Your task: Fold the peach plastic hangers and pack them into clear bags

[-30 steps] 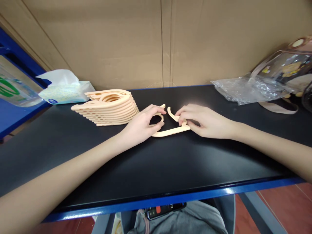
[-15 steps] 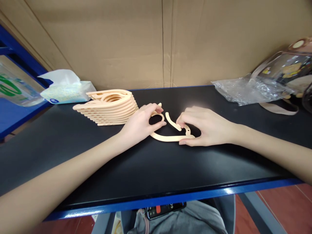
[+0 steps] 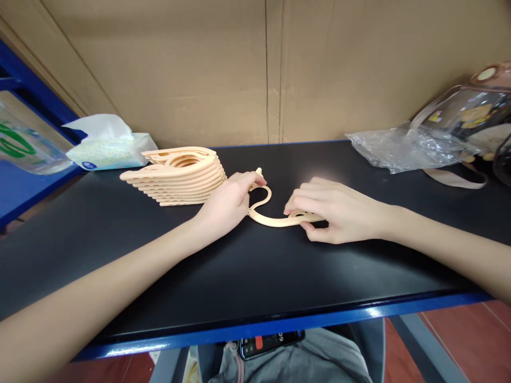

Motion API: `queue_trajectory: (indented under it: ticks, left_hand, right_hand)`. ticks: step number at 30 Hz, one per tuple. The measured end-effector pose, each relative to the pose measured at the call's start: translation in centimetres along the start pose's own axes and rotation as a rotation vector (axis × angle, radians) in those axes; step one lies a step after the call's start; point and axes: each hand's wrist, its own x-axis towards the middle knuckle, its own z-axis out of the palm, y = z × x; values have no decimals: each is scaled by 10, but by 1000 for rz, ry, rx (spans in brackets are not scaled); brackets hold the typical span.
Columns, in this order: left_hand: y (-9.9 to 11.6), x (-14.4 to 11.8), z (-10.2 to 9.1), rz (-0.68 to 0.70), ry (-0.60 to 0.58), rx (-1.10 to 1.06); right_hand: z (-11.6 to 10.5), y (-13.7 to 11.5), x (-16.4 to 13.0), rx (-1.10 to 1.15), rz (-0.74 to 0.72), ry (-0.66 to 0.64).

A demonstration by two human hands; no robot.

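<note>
Left hand: the left hand [image 3: 227, 205] lies on the black tabletop [image 3: 239, 266], fingers closed on the hooked end of a peach plastic folding hanger [image 3: 271, 215], thumb on top.
Right hand: the right hand [image 3: 335, 210] sits at 3 o'clock from the left, fingers pressed together over the hanger's other end, pinning it to the tabletop.
Hanger: flat on the tabletop between both hands, its curved arm bowing toward 6 o'clock.
Stack: a pile of matching peach folded hangers [image 3: 179, 175] lies at 10 o'clock from the left hand, just beside it.
Tissues: a soft tissue pack [image 3: 107, 146] at 10 o'clock beyond the pile.
Bag: a crumpled clear plastic bag [image 3: 403, 146] at 1 o'clock from the right hand, well apart.
</note>
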Motion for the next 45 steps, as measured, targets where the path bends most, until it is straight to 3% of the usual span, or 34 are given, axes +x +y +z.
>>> queue_trajectory:
  ticks: [7,13,26,34,45]
  left_hand:
    - [0,0,0,40,-54,46]
    - [4,-2,-1,192,-104,92]
    - [18,-6,-5,328,-175,72]
    - [22,-6,-7,393,-211,99]
    - [21,-9,-3,298,-256,21]
  right_hand:
    - [2,11,0,-46,71,2]
    - [9,25,-2,-32,150,69]
    - [12,25,0,-51,379,114]
    - [8,21,1,-15,307,91]
    - [7,20,-2,150,194,59]
